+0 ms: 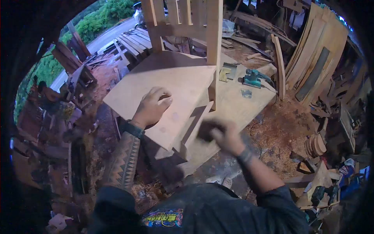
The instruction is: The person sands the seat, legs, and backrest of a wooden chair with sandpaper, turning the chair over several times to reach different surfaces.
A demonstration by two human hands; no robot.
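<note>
A pale wooden chair point(183, 72) with a slatted back stands on a wooden work table, its broad seat facing me. My left hand point(154, 105) rests on the seat, fingers loosely curled and the thumb apart, with nothing visible between them. To the right of the seat's side edge, my right hand point(230, 138) is closed around a dark block point(208, 130), smeared by motion. The block is close to the chair's side rail point(198, 124); its exact kind I cannot tell.
A green power sander point(253, 79) lies on the work table point(249, 103), near a dark flat piece point(246, 93). Long boards point(311, 50) lean at the right. Sawdust point(288, 128) covers the floor. Another person point(48, 95) is at the far left.
</note>
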